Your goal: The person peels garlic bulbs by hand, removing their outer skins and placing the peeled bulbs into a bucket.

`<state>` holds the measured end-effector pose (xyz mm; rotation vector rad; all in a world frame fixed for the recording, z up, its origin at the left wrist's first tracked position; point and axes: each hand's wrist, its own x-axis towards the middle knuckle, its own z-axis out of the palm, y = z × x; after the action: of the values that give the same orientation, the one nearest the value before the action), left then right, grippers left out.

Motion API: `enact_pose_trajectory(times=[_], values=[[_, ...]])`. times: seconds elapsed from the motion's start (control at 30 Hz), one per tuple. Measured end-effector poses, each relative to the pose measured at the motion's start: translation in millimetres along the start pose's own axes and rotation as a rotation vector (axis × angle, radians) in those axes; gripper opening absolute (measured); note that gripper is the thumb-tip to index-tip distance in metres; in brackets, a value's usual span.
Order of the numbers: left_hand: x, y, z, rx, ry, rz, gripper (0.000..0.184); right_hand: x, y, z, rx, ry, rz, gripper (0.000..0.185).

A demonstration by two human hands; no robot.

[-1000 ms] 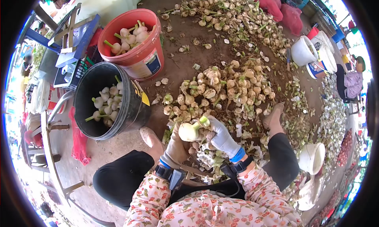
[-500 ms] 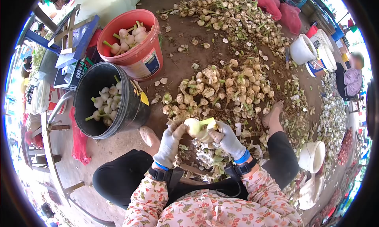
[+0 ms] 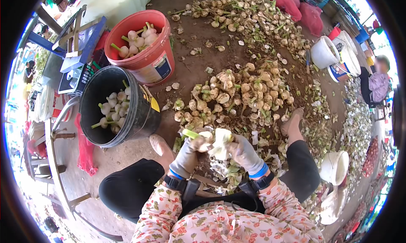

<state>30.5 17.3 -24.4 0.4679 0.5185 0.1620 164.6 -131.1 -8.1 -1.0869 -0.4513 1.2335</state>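
Across the brown floor (image 3: 195,35), garlic bulbs (image 3: 264,91) lie heaped near white buckets (image 3: 325,53).

floor (image 3: 192,38): brown | near bulb heap (image 3: 263,91) | far bulb heap (image 3: 249,15) | black bucket (image 3: 141,116) | red bucket (image 3: 141,65) | pale peelings (image 3: 354,116), right side

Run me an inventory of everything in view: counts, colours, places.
garlic bulb: one, white and green, held at centre
pale piece: one, white, likely peel, beside the bulb
bulb heaps: two main, tan, ahead
red bucket: one, holding white bulbs, upper left
black bucket: one, holding white bulbs, left
pale buckets: at least three, white, right
sacks: two, red, top right
net: one, pink, left floor
scraps: many, white and green, right floor
seated person: one, lilac top, right edge
left-edge clutter: too crowded to count
legs: two, black trousers, left and right
left hand: one, grey glove, on the bulb
right hand: one, grey glove, on the pale piece
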Motion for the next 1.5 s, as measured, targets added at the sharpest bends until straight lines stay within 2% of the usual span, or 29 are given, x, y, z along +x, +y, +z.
enact_pose_trajectory(times=[0.03, 0.07, 0.1, 0.13, 0.2, 0.23, 0.3, 0.33, 0.43, 0.53, 0.6, 0.67, 0.7, 0.77, 0.8, 0.9, 0.93, 0.97, 1.0, 1.07, 1.1, 1.13, 1.23, 1.27, 1.3, 1.33, 1.37, 1.43, 1.5], values=[[-6, 2, 8, 0.000, 0.035, 0.022, 0.048, 2, 0, 4, 0.263, 0.035, -0.032, 0.030], [-9, 10, 11, -0.045, -0.038, -0.011, 0.044, 0, -4, 7, 0.318, 0.027, -0.136, 0.035], [-10, 17, 11, -0.090, -0.110, -0.044, 0.042, -2, -7, 8, 0.363, -0.024, -0.106, 0.036], [-5, 15, 3, -0.129, -0.143, 0.001, 0.052, -3, -12, 8, 0.407, -0.076, -0.074, 0.037], [-10, 18, 2, 0.031, -0.052, 0.128, 0.053, -12, -25, 16, 0.039, -0.192, -0.084, 0.039], [-6, 19, -2, -0.101, -0.013, 0.047, 0.050, -11, -21, 17, -0.281, -0.262, -0.097, 0.038], [-5, 12, 5, 0.010, 0.116, 0.195, 0.048, -7, -14, 22, -0.926, -0.387, -0.122, 0.036], [-8, 15, 9, 0.067, 0.104, 0.224, 0.051, -8, -24, 33, -1.268, -0.406, 0.119, 0.035], [-2, 6, -3, 0.285, 0.187, 0.366, 0.049, -2, -9, 31, -1.404, -0.053, -0.019, 0.040], [1, 1, -14, 0.489, 0.293, 0.464, 0.045, 7, -24, 34, -1.217, 0.166, -0.316, 0.045], [2, -6, -1, 0.476, 0.330, 0.584, 0.044, 15, -26, 41, -1.151, 0.280, -0.496, 0.047], [-3, -8, 19, 0.530, 0.357, 0.668, 0.040, 23, -21, 48, -1.125, 0.332, -0.451, 0.047], [-4, -8, 21, 0.707, 0.378, 0.731, 0.037, 26, -18, 49, -1.112, 0.356, -0.429, 0.047], [-6, -8, 23, 1.065, 0.421, 0.855, 0.031, 29, -6, 49, -0.812, 0.354, -0.388, 0.043], [-5, -6, 25, 1.057, 0.468, 0.893, 0.026, 29, -6, 52, -0.605, 0.344, -0.319, 0.043], [-7, 3, 11, 0.471, 0.257, 0.459, 0.030, 28, -6, 39, -0.131, 0.245, -0.091, 0.046], [-11, 8, -1, 0.400, 0.219, 0.285, 0.034, 23, -19, 41, -0.037, 0.240, -0.031, 0.047], [-10, 4, -4, 0.262, 0.158, 0.249, 0.035, 19, -31, 45, 0.057, 0.234, 0.028, 0.049], [-10, 3, 3, 0.124, 0.098, 0.214, 0.036, 17, -37, 48, -0.030, 0.162, -0.023, 0.050], [-8, -1, -18, -0.069, -0.093, 0.112, 0.035, 14, -6, 37, 0.163, 0.104, -0.057, 0.054], [-4, -8, -28, 0.301, -0.060, 0.348, 0.035, 11, 5, 32, 0.260, 0.075, -0.074, 0.056], [-1, -15, -36, 0.667, 0.063, 0.575, 0.035, 0, -12, 42, 0.164, 0.070, -0.040, 0.063], [12, -10, -56, 0.307, 0.176, 0.444, 0.036, -8, -15, 56, 0.006, -0.038, 0.121, 0.068], [14, -10, -60, -0.111, 0.166, 0.290, 0.035, -9, -18, 59, 0.050, -0.141, 0.027, 0.070], [13, -4, -50, -0.525, 0.148, 0.126, 0.035, -7, -32, 64, 0.100, -0.107, -0.055, 0.068], [7, 2, -30, -0.530, 0.177, 0.083, 0.038, -4, -54, 68, 0.149, -0.072, -0.138, 0.065], [13, -7, -40, -0.375, 0.307, 0.224, 0.039, -2, -62, 60, 0.118, 0.028, -0.202, 0.061], [9, -5, -54, -0.319, 0.178, 0.150, 0.038, -1, -67, 36, 0.123, 0.198, -0.305, 0.049], [9, 1, -47, -0.363, 0.301, 0.185, 0.040, 2, -59, 10, 0.358, 0.229, -0.396, 0.036]])
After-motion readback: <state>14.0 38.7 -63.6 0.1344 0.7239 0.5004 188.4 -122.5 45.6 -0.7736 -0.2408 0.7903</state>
